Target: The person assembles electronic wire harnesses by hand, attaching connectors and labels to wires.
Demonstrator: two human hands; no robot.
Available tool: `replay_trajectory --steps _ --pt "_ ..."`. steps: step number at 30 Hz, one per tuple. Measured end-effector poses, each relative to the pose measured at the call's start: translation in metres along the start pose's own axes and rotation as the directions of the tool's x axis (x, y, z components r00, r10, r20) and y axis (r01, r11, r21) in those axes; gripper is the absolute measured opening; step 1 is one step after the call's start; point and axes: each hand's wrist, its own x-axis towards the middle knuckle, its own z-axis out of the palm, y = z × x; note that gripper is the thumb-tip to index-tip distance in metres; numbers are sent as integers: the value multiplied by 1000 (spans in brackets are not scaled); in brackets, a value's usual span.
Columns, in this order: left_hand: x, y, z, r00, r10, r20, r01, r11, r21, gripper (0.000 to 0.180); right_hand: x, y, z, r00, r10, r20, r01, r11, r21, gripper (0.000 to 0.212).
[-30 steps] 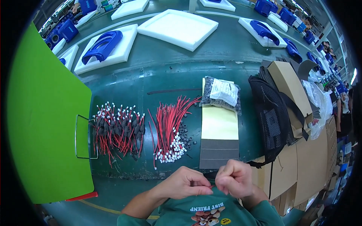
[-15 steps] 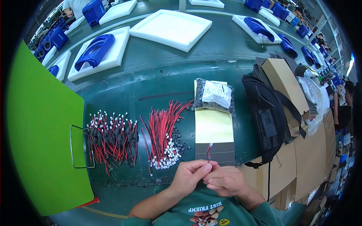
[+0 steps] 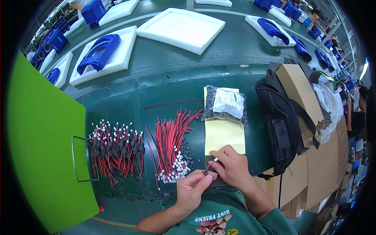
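Observation:
Near the table's front edge, my left hand point(image 3: 192, 190) pinches a short red-and-black cable point(image 3: 209, 166) between thumb and fingertips. The cable's white connector end points up toward my right hand point(image 3: 235, 169). That hand is closed, its curled fingers at the dark lower part of a yellow backing sheet point(image 3: 225, 137); what lies between its fingertips is partly hidden. To the left lies a pile of loose red cables point(image 3: 169, 137) with white connectors. Small black rings point(image 3: 189, 154) are scattered beside them.
Bundled cables with black wrapping point(image 3: 117, 147) lie by a green panel point(image 3: 47, 137). A bag of black parts point(image 3: 226, 103) rests on the sheet. A black mesh bag point(image 3: 276, 127) and cardboard boxes point(image 3: 299, 88) stand right. White foam trays point(image 3: 180, 27) and blue housings point(image 3: 100, 53) are behind.
My hands have moved apart. The right went forward onto the dark part of the sheet, while the left drew slightly back with the cable.

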Motion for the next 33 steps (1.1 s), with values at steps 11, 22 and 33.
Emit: replay_trajectory --steps 11,22,33 --pt "-2 -2 -5 999 -14 52 12 999 43 10 1 -3 1 999 18 49 -19 999 28 13" --pt "-4 -2 -9 978 -152 143 141 987 83 12 -3 -8 3 1000 16 -16 -14 996 87 18" --pt "-7 -1 -6 992 -77 99 69 994 79 11 1 -5 16 997 -63 -33 61 996 -58 11"
